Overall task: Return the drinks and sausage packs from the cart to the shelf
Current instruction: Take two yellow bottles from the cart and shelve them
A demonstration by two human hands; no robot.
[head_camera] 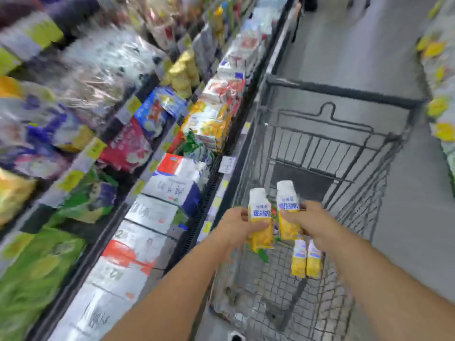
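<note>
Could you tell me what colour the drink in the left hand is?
White top, yellow bottom, blue lettering; drink, head view.

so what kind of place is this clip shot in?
Most likely a supermarket aisle: stocked shelves with price tags on the left, a wire shopping cart ahead, and each hand holding a yellow drink carton over it.

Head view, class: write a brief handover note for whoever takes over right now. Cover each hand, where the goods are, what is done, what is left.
Left hand: grips one yellow drink carton above the cart.
Right hand: grips a second drink carton beside it.
Two more cartons stand in the cart; something green shows behind the held ones, unclear.
Done: cannot tell.
Left: shelve both held cartons on the shelf at left, then clear the cart.
</note>
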